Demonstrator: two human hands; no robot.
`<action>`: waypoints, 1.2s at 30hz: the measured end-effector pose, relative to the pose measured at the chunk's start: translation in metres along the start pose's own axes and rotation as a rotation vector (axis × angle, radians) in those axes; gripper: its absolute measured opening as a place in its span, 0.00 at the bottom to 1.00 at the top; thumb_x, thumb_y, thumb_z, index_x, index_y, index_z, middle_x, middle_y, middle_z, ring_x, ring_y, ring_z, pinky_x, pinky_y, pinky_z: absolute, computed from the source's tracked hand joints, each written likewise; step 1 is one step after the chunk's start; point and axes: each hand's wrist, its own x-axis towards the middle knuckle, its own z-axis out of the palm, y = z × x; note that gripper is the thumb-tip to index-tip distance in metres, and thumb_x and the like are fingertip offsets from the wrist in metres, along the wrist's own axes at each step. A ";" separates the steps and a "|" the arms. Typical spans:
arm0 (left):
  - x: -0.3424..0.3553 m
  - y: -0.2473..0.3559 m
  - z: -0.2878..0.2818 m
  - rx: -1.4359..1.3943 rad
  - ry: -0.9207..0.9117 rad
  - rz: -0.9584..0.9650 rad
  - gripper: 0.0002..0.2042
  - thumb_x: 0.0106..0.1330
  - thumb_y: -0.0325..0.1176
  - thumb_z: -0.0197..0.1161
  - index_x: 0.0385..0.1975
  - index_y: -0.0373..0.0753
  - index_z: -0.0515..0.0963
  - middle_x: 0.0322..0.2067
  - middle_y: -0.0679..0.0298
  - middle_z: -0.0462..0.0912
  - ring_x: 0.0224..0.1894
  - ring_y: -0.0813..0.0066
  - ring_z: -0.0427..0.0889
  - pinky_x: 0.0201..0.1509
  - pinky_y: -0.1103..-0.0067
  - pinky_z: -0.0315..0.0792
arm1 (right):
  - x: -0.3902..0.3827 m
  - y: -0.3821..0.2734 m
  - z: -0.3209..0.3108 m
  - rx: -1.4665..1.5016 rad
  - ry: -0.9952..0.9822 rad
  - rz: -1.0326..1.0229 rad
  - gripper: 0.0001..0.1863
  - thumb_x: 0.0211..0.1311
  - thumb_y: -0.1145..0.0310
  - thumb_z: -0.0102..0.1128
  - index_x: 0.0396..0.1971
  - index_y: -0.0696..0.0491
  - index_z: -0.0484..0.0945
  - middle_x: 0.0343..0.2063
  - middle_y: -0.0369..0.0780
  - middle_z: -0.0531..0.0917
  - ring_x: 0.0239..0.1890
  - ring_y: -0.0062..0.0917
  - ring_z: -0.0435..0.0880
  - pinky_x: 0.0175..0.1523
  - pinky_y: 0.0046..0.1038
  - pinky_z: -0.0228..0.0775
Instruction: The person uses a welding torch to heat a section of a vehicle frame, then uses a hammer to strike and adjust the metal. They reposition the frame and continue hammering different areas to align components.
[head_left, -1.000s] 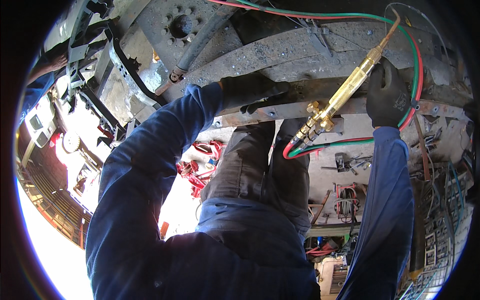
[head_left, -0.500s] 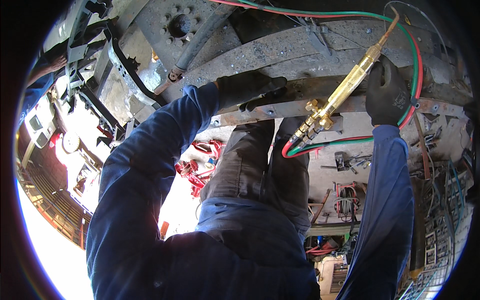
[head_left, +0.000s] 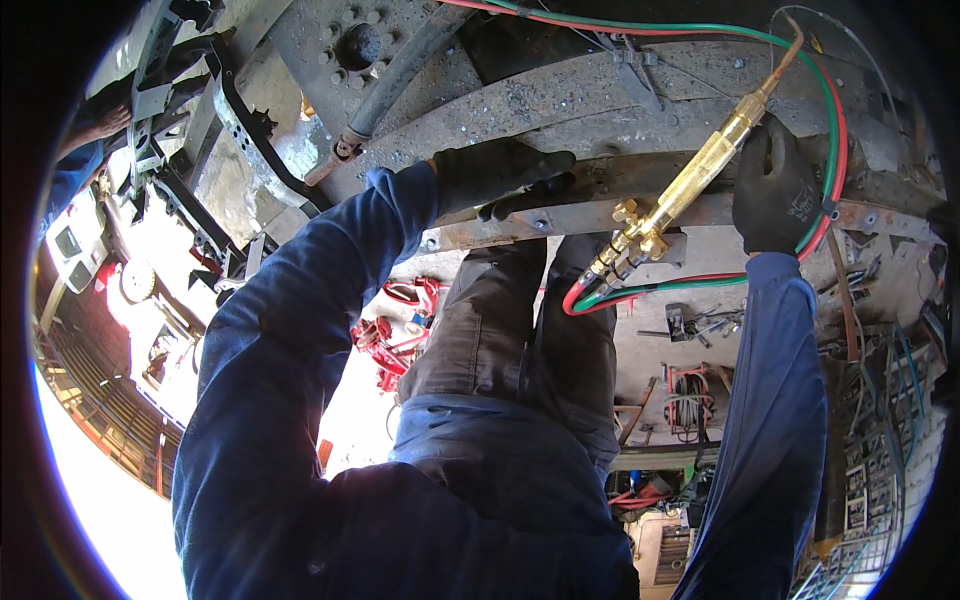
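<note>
My left hand (head_left: 500,178), in a black glove, lies on the long steel beam (head_left: 680,212) with its fingers stretched out. A brass cutting torch (head_left: 695,180) leans across the beam to the right of it, its bent copper tip pointing up and away. Close against the torch's upper end is my gloved right hand (head_left: 777,195), its fingers curled and partly hidden; whether they hold the torch or the beam cannot be made out. A red hose (head_left: 838,130) and a green hose (head_left: 827,105) run from the torch's valve end and loop around my right hand.
A rusty shaft (head_left: 400,75) and a bolted plate (head_left: 330,30) lie beyond the beam. At far left, another person's hand (head_left: 105,122) is by a black metal frame (head_left: 250,140). Red equipment (head_left: 385,350), a coiled cable (head_left: 688,400) and loose tools (head_left: 690,322) sit below.
</note>
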 end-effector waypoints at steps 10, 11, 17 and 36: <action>0.001 0.012 -0.008 -0.303 -0.020 -0.090 0.22 0.77 0.25 0.57 0.70 0.38 0.73 0.60 0.48 0.81 0.60 0.52 0.84 0.66 0.67 0.80 | 0.001 -0.002 -0.001 0.001 -0.016 0.016 0.16 0.75 0.57 0.59 0.52 0.47 0.87 0.48 0.41 0.91 0.48 0.41 0.91 0.53 0.40 0.82; 0.001 0.017 -0.014 -0.348 -0.053 -0.136 0.22 0.77 0.25 0.57 0.70 0.38 0.72 0.59 0.48 0.82 0.60 0.52 0.84 0.66 0.66 0.80 | 0.001 -0.002 -0.001 -0.004 -0.021 0.019 0.16 0.75 0.57 0.59 0.52 0.47 0.87 0.48 0.41 0.91 0.48 0.41 0.91 0.53 0.40 0.82; 0.006 0.039 -0.035 -0.499 -0.189 -0.327 0.24 0.76 0.24 0.56 0.72 0.38 0.71 0.58 0.48 0.82 0.60 0.52 0.84 0.66 0.66 0.80 | 0.001 -0.004 -0.003 0.026 -0.044 0.056 0.16 0.76 0.57 0.58 0.53 0.47 0.88 0.49 0.42 0.91 0.50 0.41 0.91 0.54 0.40 0.81; 0.016 0.019 -0.013 -0.599 -0.116 -0.359 0.31 0.85 0.60 0.43 0.50 0.37 0.83 0.23 0.60 0.82 0.22 0.73 0.85 0.26 0.74 0.80 | 0.002 -0.001 -0.001 0.043 -0.033 0.002 0.16 0.76 0.59 0.57 0.53 0.48 0.87 0.47 0.44 0.91 0.47 0.43 0.91 0.52 0.41 0.81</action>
